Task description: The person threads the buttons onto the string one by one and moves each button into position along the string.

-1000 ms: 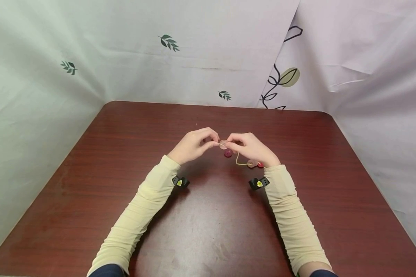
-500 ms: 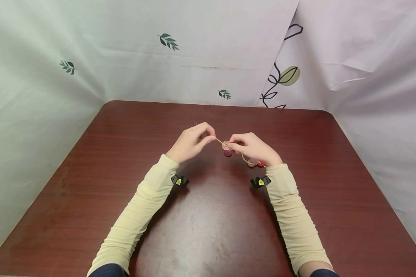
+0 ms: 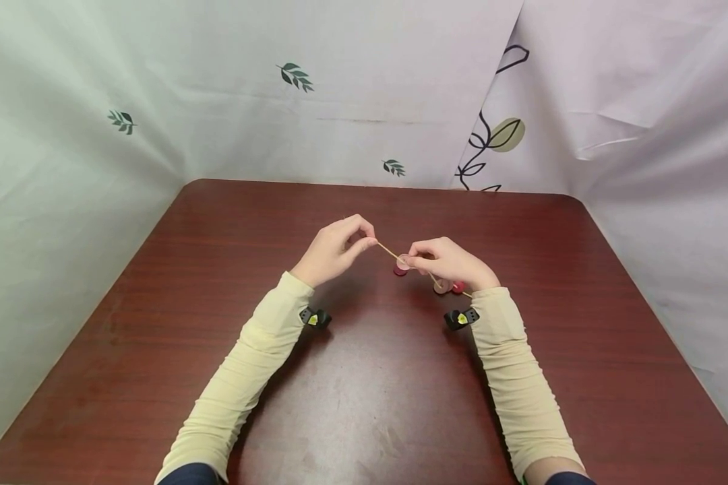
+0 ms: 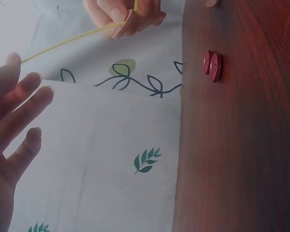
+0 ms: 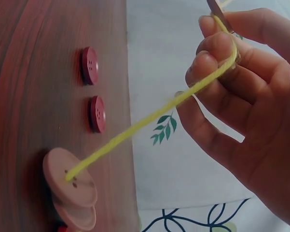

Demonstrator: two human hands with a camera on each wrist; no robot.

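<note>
Wears 2 pale-yellow sleeves (image 3: 241,377), wrinkled crosswise along the forearms and smoother near the wrists, with dark navy cloth (image 3: 189,474) at the upper ends; bears 2 black devices (image 3: 323,319) at the wrists, marked with 1 yellow patch (image 3: 313,320) apiece.

the table (image 3: 315,417) is dark red-brown, kinda glossy, with rounded far corners. crinkly whitish cloth (image 3: 218,54) hangs behind the table and along both its sides, green sprigs (image 3: 294,74) printed past the far edge. also a black vine (image 3: 484,147) with an olive leaf (image 3: 509,135) behind the table's right half
</note>
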